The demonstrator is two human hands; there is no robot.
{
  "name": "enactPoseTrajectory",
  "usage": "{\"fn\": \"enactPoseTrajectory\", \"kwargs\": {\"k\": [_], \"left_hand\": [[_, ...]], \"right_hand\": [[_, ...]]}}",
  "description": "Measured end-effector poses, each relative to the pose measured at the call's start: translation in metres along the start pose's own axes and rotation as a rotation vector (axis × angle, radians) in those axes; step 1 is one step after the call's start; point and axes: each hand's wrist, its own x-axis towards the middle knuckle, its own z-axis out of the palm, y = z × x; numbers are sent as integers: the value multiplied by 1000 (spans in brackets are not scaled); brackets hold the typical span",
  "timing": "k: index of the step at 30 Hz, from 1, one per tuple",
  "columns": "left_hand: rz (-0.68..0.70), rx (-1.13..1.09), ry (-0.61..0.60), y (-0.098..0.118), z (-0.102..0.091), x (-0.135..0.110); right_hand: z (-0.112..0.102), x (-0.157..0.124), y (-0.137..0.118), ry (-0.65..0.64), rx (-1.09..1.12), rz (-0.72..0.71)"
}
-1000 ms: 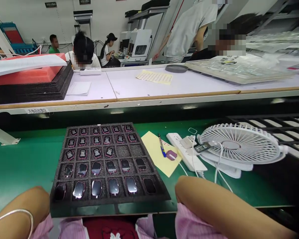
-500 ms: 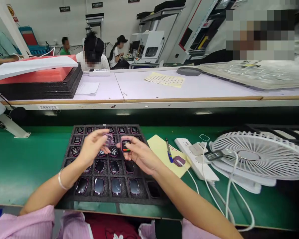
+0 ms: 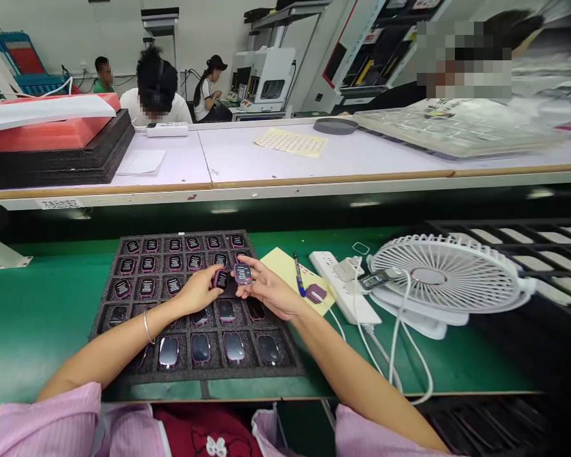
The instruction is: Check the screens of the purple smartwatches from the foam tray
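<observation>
"What's in our left hand [image 3: 195, 297]?"

"A watch [image 3: 221, 280] with a pink case, pinched between thumb and fingertips, over the middle of the foam tray [image 3: 181, 376]."

"And our right hand [image 3: 266, 291]?"

"Another watch [image 3: 242, 274], pinched the same way at the fingertips, just beside the first, above the tray's upper right corner."

"What's around us?"

"Rows of watches [image 3: 169, 352] lie in the tray. To our right are a yellow sheet [image 3: 278, 263], a pen [image 3: 299, 274], a power strip [image 3: 342, 285] and a fan [image 3: 428, 276]."
</observation>
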Motion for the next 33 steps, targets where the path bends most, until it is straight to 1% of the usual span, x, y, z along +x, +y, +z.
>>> {"fn": "enactPoseTrajectory", "kwargs": {"k": [2,4,6,8,9,11,12,14,16,17,19,20,21,23,24,26,27,29,31,33], "left_hand": [[55,154,-12,3,4,5],[93,288,-34,8,7,8],[114,406,-51,15,8,8],[127,502,-49,21,2,4],[133,539,-42,24,-4,-1],[140,598,-18,26,-24,-17],[137,622,-1,24,-38,-28],[129,712,58,16,-68,-54],[71,781,130,2,-98,-84],[6,801,170,-6,-110,-100],[-155,839,226,-23,-127,-130],[-227,851,225,-31,-131,-143],[-284,859,223,-39,-132,-154],[-353,860,249,-51,-128,-172],[-369,848,269,-57,-124,-178],[-379,816,312,-65,-116,-183],[-375,803,329,-68,-112,-184],[-369,789,372,-71,-107,-181],[-371,761,406,-70,-106,-177],[-388,679,399,-64,-109,-173]], "right_hand": [[-9,0,1,-8,-144,-47],[-19,1,3,-13,-343,-90],[-28,4,5,5,-620,-164],[-38,7,5,28,-907,-248],[-42,9,5,20,-1027,-274],[-47,11,3,-36,-1208,-279],[-47,11,1,-51,-1293,-266],[-38,11,-4,-12,-1473,-254],[-16,11,-9,44,-1597,-287],[-1,11,-11,10,-1605,-321],[38,13,-9,-220,-1520,-375],[59,15,-7,-341,-1475,-385],[81,18,-2,-434,-1449,-388],[121,24,10,-545,-1477,-390],[139,27,17,-571,-1511,-393],[167,34,30,-524,-1630,-392],[178,37,36,-501,-1677,-385],[192,41,42,-476,-1707,-387],[197,44,43,-477,-1626,-392],[195,46,41,-474,-1484,-389]]}}
